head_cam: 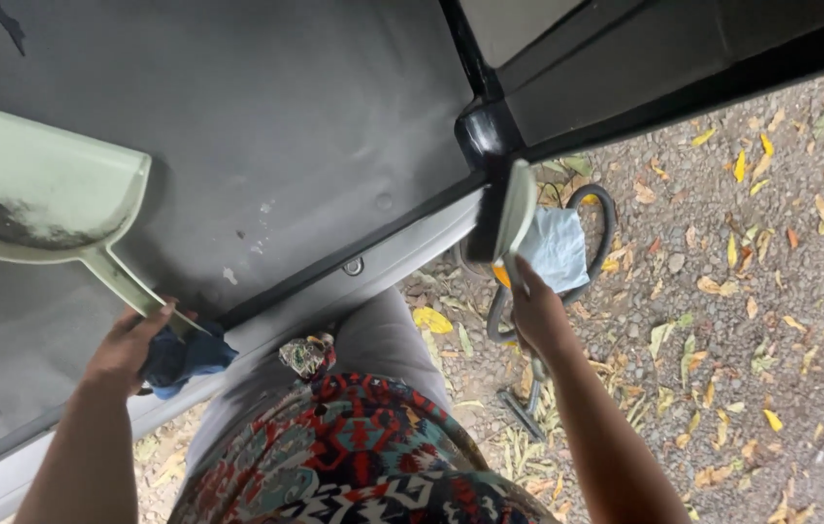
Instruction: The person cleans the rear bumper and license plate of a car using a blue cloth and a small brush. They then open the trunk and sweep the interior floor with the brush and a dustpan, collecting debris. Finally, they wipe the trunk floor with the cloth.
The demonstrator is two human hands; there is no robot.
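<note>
Nearest the camera, a patterned garment (354,456) and grey trousers (373,340) are seen. The left hand (126,344) is closed around the handle of a pale green dustpan (38,199), and a blue cloth (184,357) is pressed beneath the same hand. Dark dirt is held in the pan, above the grey floor mat (266,126). The right hand (540,315) is clamped on a hand brush (501,218), whose black bristles are set at the door sill. Beyond, a vacuum hose (598,209) is lying on leaf-strewn gravel (771,291).
</note>
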